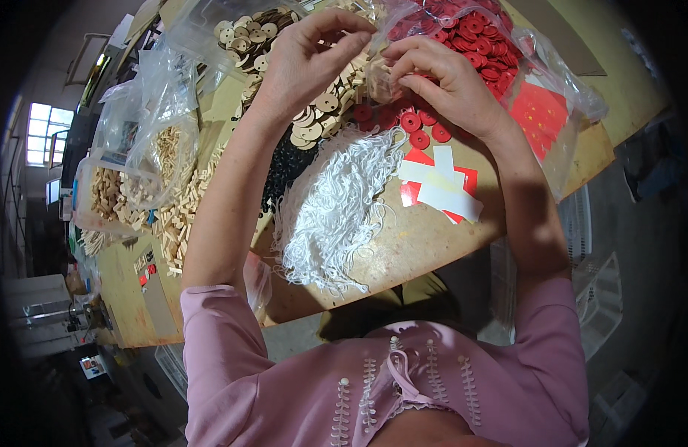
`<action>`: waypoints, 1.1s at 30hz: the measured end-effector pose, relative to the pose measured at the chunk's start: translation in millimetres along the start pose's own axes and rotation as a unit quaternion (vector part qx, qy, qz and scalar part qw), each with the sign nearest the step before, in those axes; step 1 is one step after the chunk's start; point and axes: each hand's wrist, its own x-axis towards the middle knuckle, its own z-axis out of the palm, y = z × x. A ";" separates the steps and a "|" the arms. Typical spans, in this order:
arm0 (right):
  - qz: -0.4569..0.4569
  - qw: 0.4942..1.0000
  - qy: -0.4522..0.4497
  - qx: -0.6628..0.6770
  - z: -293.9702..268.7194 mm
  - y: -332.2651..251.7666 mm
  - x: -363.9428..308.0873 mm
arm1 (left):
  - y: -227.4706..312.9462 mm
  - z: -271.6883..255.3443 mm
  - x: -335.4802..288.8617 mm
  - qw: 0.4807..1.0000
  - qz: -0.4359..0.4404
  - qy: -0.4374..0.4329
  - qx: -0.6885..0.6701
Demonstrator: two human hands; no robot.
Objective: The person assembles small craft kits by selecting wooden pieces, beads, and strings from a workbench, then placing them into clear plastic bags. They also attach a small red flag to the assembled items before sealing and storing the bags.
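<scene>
Both my hands are raised over the far middle of the table. My left hand (308, 63) is closed, with thumb and fingertips drawn together; what they pinch, if anything, is too small to tell. My right hand (447, 86) has its fingers curled round the edge of a small clear plastic bag (381, 83), just right of my left hand. Beneath the hands lie a heap of round wooden discs with holes (307, 128) and several loose red discs (419, 139). A large pile of white strings (329, 201) lies nearer to me.
Red discs (474, 37) fill a clear bag at the far right. Red and white cards (448, 186) lie right of the strings. Black pieces (282, 170) lie left of them. Small wooden pieces (182, 227) spill from a plastic tub (91, 195) at the left. The table's edge (396, 283) faces me.
</scene>
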 end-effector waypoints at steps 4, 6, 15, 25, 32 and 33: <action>0.087 0.988 0.009 0.127 1.5 -7.7 -1.5 | 4.9 6.5 -15.0 0.948 0.092 -0.123 0.278; 0.089 0.985 0.004 0.148 3.6 -5.1 -2.9 | 0.6 6.5 -14.7 0.946 0.111 -0.086 0.291; 0.078 0.986 0.010 0.146 2.3 -2.0 -2.3 | 2.9 6.9 -17.0 0.974 0.036 -0.070 0.212; 0.100 0.979 0.020 0.177 -2.2 0.8 -2.4 | 33.6 -20.2 -68.2 0.997 -0.034 -0.033 0.061; 0.063 0.994 0.062 0.064 1.3 12.5 -6.6 | 117.8 -14.0 -206.8 0.991 -0.011 0.002 0.134; 0.066 0.994 0.069 0.049 -1.9 10.5 -5.4 | 119.2 -8.7 -223.1 0.991 -0.011 -0.010 0.130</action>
